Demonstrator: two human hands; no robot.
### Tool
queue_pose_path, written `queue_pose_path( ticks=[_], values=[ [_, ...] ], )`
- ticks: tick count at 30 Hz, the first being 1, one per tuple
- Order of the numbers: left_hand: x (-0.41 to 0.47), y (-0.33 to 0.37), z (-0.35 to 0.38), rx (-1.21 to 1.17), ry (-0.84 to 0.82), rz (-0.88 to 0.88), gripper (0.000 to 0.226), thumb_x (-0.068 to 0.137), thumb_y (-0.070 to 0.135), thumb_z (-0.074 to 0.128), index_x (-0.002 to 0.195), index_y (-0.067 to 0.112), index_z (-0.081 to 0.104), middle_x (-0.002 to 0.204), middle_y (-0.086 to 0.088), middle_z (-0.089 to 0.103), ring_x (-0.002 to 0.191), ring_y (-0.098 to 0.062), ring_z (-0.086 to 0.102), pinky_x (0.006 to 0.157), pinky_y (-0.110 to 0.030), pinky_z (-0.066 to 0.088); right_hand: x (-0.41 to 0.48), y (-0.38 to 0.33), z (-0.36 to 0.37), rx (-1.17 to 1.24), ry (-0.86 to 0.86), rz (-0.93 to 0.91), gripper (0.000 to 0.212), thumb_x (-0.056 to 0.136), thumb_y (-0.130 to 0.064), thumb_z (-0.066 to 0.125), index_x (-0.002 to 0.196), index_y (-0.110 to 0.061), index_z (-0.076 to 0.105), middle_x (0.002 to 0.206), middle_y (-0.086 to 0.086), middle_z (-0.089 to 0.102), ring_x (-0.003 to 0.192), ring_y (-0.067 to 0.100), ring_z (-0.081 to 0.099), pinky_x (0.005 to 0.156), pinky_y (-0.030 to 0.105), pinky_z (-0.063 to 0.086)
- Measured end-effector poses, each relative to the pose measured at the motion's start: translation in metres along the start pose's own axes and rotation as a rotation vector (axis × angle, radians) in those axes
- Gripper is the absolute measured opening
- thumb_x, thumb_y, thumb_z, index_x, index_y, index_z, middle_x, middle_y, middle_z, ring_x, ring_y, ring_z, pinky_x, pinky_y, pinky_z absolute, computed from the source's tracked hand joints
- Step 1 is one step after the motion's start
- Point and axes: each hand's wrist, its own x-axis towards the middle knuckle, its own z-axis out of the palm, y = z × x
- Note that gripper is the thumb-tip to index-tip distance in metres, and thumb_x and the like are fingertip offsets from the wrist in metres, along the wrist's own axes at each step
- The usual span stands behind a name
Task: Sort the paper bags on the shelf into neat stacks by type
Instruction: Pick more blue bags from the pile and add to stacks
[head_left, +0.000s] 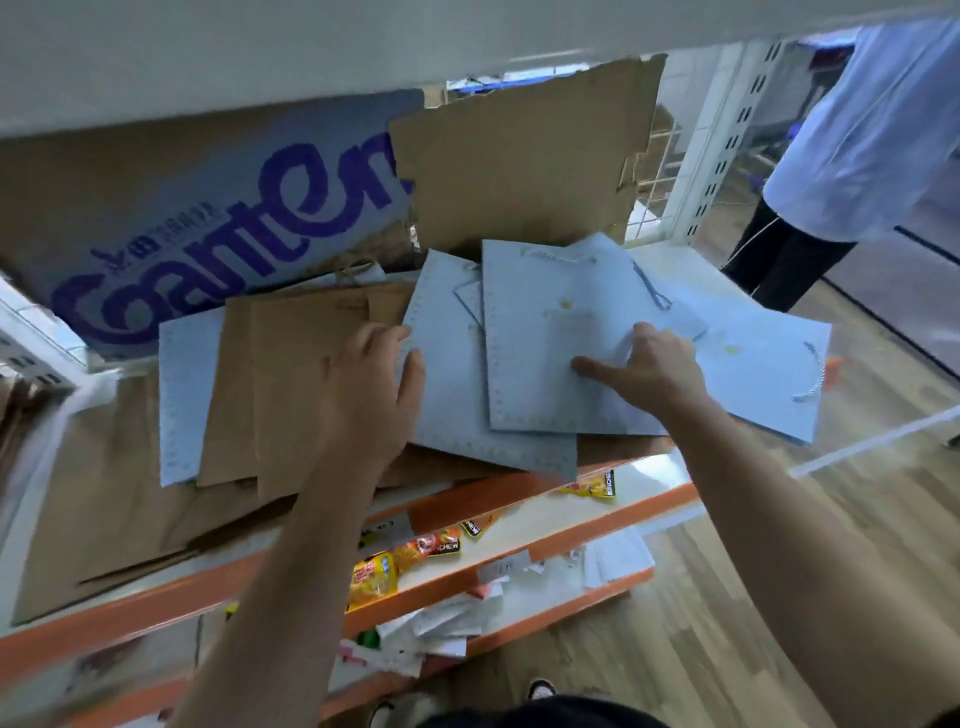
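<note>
Light blue paper bags and brown paper bags lie mixed and overlapping on the shelf (524, 486). My left hand (371, 387) grips the left edge of a light blue bag (452, 384), thumb on top, with a brown bag (291, 374) beside it. My right hand (644, 364) pinches the middle of the topmost light blue bag (540, 332), thumb stretched left over its face. Another light blue bag (769, 374) with a cord handle hangs over the shelf's right end. A further blue bag (184, 395) peeks out at the left under the brown ones.
A large cardboard box with purple lettering (208, 218) and a torn cardboard sheet (524, 156) stand behind the bags. Big brown bags (93, 509) lie at the left. Lower orange shelves hold snack packets (374, 574) and white papers (447, 629). A person (852, 156) stands at the right.
</note>
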Motion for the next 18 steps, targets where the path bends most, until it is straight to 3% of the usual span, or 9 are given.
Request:
queue_pose_path(
  ticks=[4,7,9,11,12,14,18],
  values=[
    [-0.003,0.017,0.013,0.001,-0.043,-0.088,0.041,0.096,0.034,0.047,0.13,0.011,0.053,0.13,-0.007,0.052,0.114,-0.026,0.052,0.092,-0.045,0.047,0.019,0.013,-0.005,0.136,-0.06,-0.013,0.107,0.037,-0.093,0.059,0.1,-0.006,0.055,0.096,0.012,0.057,0.095,0.032,0.055,0.072,0.038,0.044],
    [-0.002,0.022,0.021,0.04,-0.131,-0.194,0.049,0.094,0.037,0.052,0.137,0.014,0.045,0.139,-0.007,0.043,0.12,-0.029,0.046,0.095,-0.046,0.045,0.046,0.048,0.011,0.308,-0.098,-0.055,0.116,0.018,-0.096,0.062,0.102,-0.016,0.064,0.098,0.006,0.065,0.093,0.025,0.063,0.075,0.039,0.055],
    [0.003,0.025,0.024,0.086,-0.162,-0.241,0.058,0.091,0.041,0.056,0.141,0.015,0.04,0.142,-0.008,0.039,0.123,-0.031,0.043,0.097,-0.048,0.043,0.033,0.045,-0.007,0.415,-0.085,-0.063,0.093,0.029,-0.079,0.079,0.097,-0.017,0.067,0.096,0.006,0.067,0.089,0.022,0.066,0.072,0.042,0.058],
    [0.008,0.027,0.025,0.152,-0.183,-0.278,0.068,0.086,0.047,0.06,0.142,0.015,0.037,0.142,-0.01,0.038,0.124,-0.034,0.042,0.098,-0.05,0.042,0.018,0.039,-0.027,0.474,-0.055,-0.035,0.051,0.05,-0.046,0.091,0.081,-0.016,0.064,0.085,0.004,0.065,0.075,0.015,0.064,0.063,0.037,0.056],
    [0.011,0.027,0.027,0.19,-0.2,-0.306,0.074,0.083,0.051,0.062,0.142,0.014,0.036,0.142,-0.012,0.038,0.124,-0.035,0.041,0.097,-0.051,0.042,0.017,0.041,-0.032,0.498,-0.054,-0.031,0.042,0.059,-0.033,0.091,0.078,-0.017,0.058,0.082,0.0,0.061,0.071,0.011,0.059,0.061,0.033,0.051],
    [0.018,0.027,0.028,0.266,-0.239,-0.355,0.086,0.075,0.059,0.067,0.141,0.014,0.035,0.14,-0.013,0.037,0.124,-0.036,0.039,0.097,-0.052,0.041,0.02,0.049,-0.036,0.513,-0.046,-0.034,0.047,0.066,-0.026,0.089,0.09,-0.014,0.05,0.091,0.001,0.057,0.08,0.015,0.055,0.064,0.03,0.044],
    [0.03,0.028,0.029,0.312,-0.289,-0.459,0.098,0.061,0.061,0.077,0.136,0.012,0.037,0.138,-0.015,0.035,0.123,-0.038,0.039,0.094,-0.05,0.041,0.024,0.056,-0.031,0.548,-0.086,-0.017,0.062,0.07,-0.028,0.085,0.11,-0.012,0.04,0.107,0.005,0.056,0.097,0.024,0.056,0.081,0.043,0.049]
  ],
)
